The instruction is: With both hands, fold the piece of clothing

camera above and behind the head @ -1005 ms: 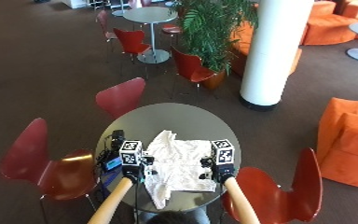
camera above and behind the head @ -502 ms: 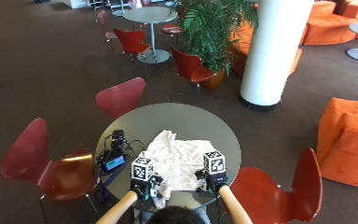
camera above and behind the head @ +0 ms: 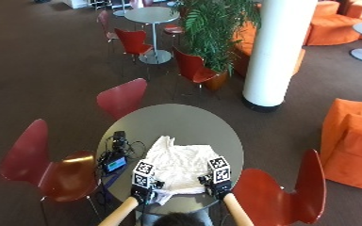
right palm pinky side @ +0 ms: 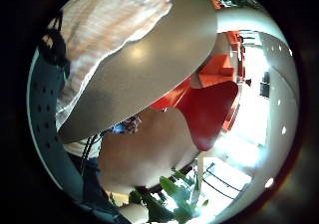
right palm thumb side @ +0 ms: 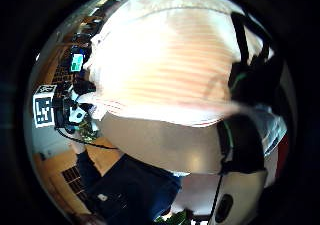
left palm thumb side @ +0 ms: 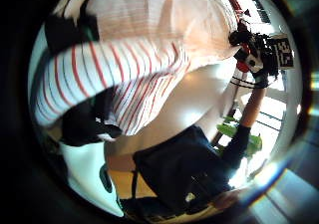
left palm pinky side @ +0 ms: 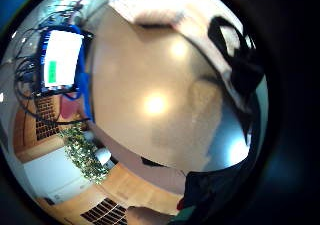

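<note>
- The white striped garment [camera above and behind the head: 180, 165] is lying rumpled on the round table [camera above and behind the head: 187, 122], its near hem at the table's near edge.
- The left hand [camera above and behind the head: 142, 190] and right hand [camera above and behind the head: 217, 187] are pinching that hem, having drawn back toward the person.
- Judging by this, the first fold is getting set up.

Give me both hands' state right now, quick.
Left hand: grips the near edge of the white garment.
Right hand: grips the garment's near edge too.

2 black gloves: left hand [camera above and behind the head: 144, 192], right hand [camera above and behind the head: 216, 187]; forearms w/o sleeves (dark top, palm views).
</note>
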{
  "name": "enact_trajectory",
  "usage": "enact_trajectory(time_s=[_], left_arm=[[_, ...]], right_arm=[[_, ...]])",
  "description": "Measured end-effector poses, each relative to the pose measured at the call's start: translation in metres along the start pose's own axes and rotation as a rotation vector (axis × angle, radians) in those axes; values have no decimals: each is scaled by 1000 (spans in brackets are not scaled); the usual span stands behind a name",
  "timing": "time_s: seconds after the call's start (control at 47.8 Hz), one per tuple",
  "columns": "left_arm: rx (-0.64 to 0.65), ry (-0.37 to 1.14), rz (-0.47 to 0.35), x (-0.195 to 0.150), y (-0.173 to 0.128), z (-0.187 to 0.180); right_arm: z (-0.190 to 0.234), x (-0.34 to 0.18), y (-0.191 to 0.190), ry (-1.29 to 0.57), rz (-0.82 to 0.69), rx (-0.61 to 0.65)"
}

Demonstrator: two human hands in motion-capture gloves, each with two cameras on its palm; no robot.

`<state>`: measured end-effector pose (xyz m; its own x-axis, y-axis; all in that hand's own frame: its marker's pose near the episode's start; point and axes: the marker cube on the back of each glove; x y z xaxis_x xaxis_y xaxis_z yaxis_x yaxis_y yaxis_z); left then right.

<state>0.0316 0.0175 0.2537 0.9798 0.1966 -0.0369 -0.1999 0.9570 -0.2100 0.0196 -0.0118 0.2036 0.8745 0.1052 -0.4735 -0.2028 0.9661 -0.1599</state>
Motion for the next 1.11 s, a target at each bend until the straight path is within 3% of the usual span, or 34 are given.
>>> enact_trajectory(time_s=[0.209, 0.356, 0.481, 0.565, 0.649, 0.753, 0.879, 1.005, 1.047, 1.109], left_arm=[[-94, -2, 85, 10, 36, -26], [-111, 86, 167, 13, 56, -73], [-144, 166, 161, -3, 38, -116], [-165, 157, 86, -17, 4, -138], [-199, 137, -8, -31, -46, -136], [-261, 107, -172, -28, -55, -141], [-288, 51, -292, -34, -92, -105], [-230, -107, -415, -42, -108, -86], [-139, -160, -458, -46, -108, -91], [32, -164, -448, -47, -106, -107]], right_arm=[[23, -23, -5, -162, -331, -48], [-23, -7, 23, -223, -405, -126], [-74, 11, 21, -271, -384, -77], [-97, 18, -9, -236, -307, -55], [-96, 14, -58, -193, -221, -93], [-107, 7, -68, -159, -129, -147], [-83, -8, -94, -231, -124, -222], [-59, -9, -117, -243, -57, -109], [-60, 0, -118, -215, 0, -28], [-67, 18, -114, -205, 76, 72]])
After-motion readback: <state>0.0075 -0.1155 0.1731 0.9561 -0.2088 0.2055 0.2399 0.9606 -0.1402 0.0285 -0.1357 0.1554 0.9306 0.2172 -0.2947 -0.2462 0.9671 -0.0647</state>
